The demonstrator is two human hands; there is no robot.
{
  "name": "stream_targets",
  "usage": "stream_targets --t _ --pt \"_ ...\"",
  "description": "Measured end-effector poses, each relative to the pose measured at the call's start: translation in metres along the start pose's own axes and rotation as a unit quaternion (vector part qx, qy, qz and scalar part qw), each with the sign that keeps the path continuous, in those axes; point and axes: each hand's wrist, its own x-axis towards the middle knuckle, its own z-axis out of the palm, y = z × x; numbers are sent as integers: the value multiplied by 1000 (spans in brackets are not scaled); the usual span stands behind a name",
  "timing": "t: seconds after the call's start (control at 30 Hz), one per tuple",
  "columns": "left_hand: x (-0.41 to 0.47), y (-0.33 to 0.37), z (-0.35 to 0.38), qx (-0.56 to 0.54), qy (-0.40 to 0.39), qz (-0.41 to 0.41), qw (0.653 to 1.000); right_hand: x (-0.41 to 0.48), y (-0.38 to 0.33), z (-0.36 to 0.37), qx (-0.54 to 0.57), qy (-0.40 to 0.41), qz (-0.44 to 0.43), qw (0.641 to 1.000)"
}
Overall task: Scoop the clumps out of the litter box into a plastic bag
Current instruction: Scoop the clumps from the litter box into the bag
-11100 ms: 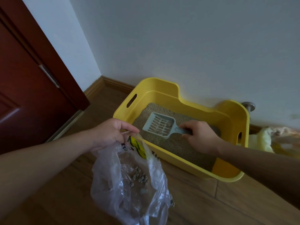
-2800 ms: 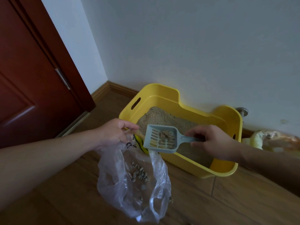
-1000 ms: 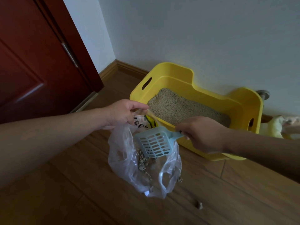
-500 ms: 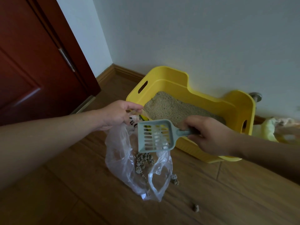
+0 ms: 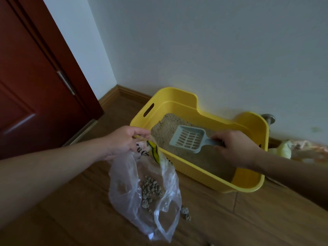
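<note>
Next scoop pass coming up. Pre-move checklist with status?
1. Right hand grips the scoop handle: ok.
2. Scoop empty, over the litter in the box: ok.
3. Left hand holds the bag top up beside the box: ok.
4. Bag mouth wide enough to tip into: cannot tell.
5. Floor free of spill: not ok, clumps lie on it beside the bag.
6. Next target picked out in the litter: cannot tell, nothing stands out on the surface.
</note>
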Motion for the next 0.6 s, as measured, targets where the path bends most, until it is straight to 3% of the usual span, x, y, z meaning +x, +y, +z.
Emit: stream_targets --t 0.3,0.6 --pt "15 1 3 -47 -13 -6 999 53 28 21 -23 -31 112 993" --pt "27 14 1 -101 -49 -10 994 115 17 43 -2 -45 116 992"
